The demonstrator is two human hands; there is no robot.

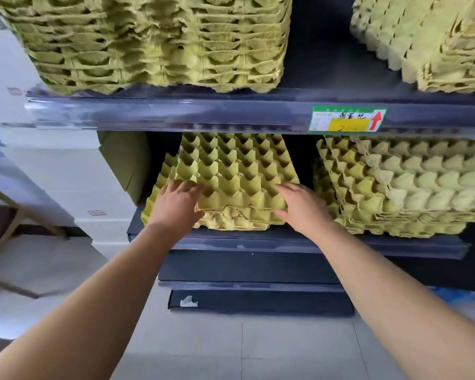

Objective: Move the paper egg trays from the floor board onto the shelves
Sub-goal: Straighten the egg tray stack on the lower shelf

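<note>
Here both hands, left hand (176,202) and right hand (299,205), press the egg trays (236,171).

Four stacks of paper egg trays are in view. Two sit on the upper shelf (203,111): the upper left stack (148,45) and the upper right stack (428,39). Two sit on the lower shelf (395,244): the middle stack (236,171) and the lower right stack (412,187). The trays in each stack are nested too tightly to count. There is one green price label (347,119) bearing one red arrow (376,120), one olive cardboard box (126,160), and two hands, a left hand (176,204) and a right hand (299,207).
</note>
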